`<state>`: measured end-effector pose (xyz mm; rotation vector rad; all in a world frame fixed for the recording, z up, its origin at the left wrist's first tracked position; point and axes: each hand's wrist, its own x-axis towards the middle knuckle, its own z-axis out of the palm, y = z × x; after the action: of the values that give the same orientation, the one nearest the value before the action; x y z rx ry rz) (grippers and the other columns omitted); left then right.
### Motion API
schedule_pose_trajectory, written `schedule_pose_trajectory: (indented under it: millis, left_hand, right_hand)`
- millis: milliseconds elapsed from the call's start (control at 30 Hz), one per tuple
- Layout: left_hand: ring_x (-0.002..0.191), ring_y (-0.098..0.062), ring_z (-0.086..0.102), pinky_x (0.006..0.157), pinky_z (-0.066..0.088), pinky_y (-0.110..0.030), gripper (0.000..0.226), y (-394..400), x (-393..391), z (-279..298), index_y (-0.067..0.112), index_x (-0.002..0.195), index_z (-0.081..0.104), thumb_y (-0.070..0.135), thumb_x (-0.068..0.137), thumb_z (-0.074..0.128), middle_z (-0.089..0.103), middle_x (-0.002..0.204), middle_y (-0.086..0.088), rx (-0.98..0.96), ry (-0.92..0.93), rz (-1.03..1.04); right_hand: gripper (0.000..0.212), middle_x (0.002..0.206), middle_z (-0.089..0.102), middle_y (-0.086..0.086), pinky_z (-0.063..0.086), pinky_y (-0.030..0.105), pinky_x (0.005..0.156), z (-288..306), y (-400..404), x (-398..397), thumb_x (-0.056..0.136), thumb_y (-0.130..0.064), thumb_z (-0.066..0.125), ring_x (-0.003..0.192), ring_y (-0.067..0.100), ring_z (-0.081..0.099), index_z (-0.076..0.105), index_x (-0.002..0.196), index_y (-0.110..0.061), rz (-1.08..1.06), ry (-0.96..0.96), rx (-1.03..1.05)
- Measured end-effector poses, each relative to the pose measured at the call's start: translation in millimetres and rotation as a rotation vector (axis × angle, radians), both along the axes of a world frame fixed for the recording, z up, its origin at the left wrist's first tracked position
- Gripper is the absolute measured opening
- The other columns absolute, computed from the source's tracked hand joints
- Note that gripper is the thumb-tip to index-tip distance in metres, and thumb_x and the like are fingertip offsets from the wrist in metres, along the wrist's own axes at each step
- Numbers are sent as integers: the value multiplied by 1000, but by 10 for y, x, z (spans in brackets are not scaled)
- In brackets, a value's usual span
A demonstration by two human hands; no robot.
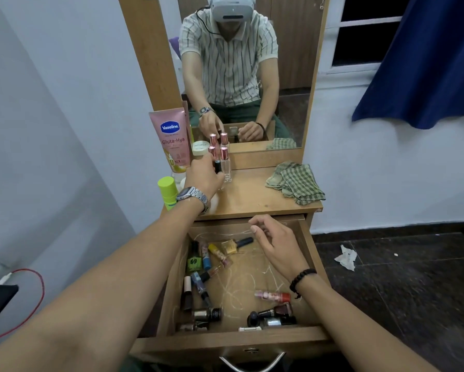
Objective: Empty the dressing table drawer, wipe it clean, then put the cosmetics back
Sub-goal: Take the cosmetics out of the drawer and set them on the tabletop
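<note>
The wooden drawer [310, 253] is pulled open below the dressing table top [252, 194]. Several small nail polish bottles [198, 267] lie along its left side and front, with a pink-and-red tube [272, 296] near the right. My left hand [202, 174] reaches over the table top and pinches a small black-capped bottle [218, 165] beside two clear bottles with pink caps [225, 162]. My right hand [275, 244] hovers over the back of the drawer, fingers relaxed and holding nothing. A folded green checked cloth [295, 182] lies on the table's right side.
A pink Vaseline tube [170, 140], a white jar [200, 149] and a lime green bottle [167, 193] stand at the table's left. The mirror [241, 71] rises behind. A crumpled tissue [346, 257] lies on the dark floor at right; a red cable [34, 299] is at left.
</note>
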<state>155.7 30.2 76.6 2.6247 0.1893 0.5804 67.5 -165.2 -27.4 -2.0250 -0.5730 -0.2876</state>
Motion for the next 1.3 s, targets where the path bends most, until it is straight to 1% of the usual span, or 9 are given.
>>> schedule_pose_trajectory:
  millis: [300, 567, 667, 767, 833, 900, 1000, 1067, 1300]
  left_hand:
    - [82, -33, 63, 70, 55, -39, 26, 12, 72, -61, 11, 103, 58, 29, 85, 61, 67, 92, -13, 83, 41, 5]
    - [88, -32, 63, 66, 48, -35, 29, -18, -41, -6, 10, 114, 55, 19, 86, 59, 64, 102, -13, 110, 57, 18]
    - [86, -27, 58, 61, 42, -34, 31, -115, -258, 47, 11, 115, 51, 21, 87, 56, 51, 115, -9, 116, -116, 22]
    - [75, -12, 52, 54, 37, -23, 16, -327, -658, -25, 17, 106, 52, 22, 90, 52, 52, 102, 1, 67, -352, -126]
    - [70, -10, 52, 52, 37, -21, 7, -391, -878, -260, 21, 96, 54, 24, 91, 50, 54, 90, 7, 78, -285, -211]
    - [74, -15, 58, 58, 46, -29, 9, -352, -995, -611, 22, 92, 57, 27, 91, 50, 60, 88, 6, 90, -87, -189]
    - [94, -22, 61, 78, 51, -35, 19, -257, -1054, -1071, 22, 106, 57, 28, 89, 52, 64, 104, -2, 132, 234, -128]
    - [108, -25, 56, 90, 48, -37, 31, -228, -1029, -1209, 21, 119, 52, 29, 89, 54, 62, 116, -5, 156, 357, -124]
    - [115, -28, 52, 98, 42, -45, 41, -277, -905, -1301, 22, 127, 49, 29, 87, 54, 53, 128, -7, 268, 463, -165]
  right_hand:
    - [10, 91, 61, -13, 42, 11, 68, -26, -24, 22, 99, -27, 50, 84, -1, 56, 59, 102, -24, 17, 21, -38]
    - [12, 95, 62, -14, 51, 24, 75, -76, -20, 18, 98, -30, 50, 88, 1, 58, 58, 106, -26, 41, 50, -85]
    - [12, 95, 62, -15, 52, 26, 75, -86, -27, 5, 98, -31, 50, 88, 1, 59, 57, 107, -28, 39, 56, -107]
    - [11, 93, 62, -16, 52, 25, 73, -66, -7, 8, 98, -32, 49, 85, 0, 58, 57, 105, -30, 5, 49, -113]
    - [10, 91, 62, -16, 51, 25, 72, -35, 13, 34, 98, -31, 50, 84, 0, 58, 57, 103, -29, -19, 41, -116]
    - [9, 91, 63, -15, 51, 26, 71, -39, 10, 40, 98, -30, 50, 83, 0, 58, 57, 102, -28, -34, 47, -133]
    - [8, 91, 64, -14, 52, 29, 72, -108, -19, 10, 97, -30, 50, 82, 0, 59, 57, 100, -28, -58, 75, -179]
    - [8, 91, 64, -12, 53, 30, 73, -124, -19, 5, 97, -30, 50, 82, 3, 60, 57, 99, -27, -62, 99, -212]
    - [6, 90, 61, -14, 52, 29, 72, -111, -30, 28, 96, -25, 51, 80, 2, 57, 57, 98, -27, -60, 140, -265]
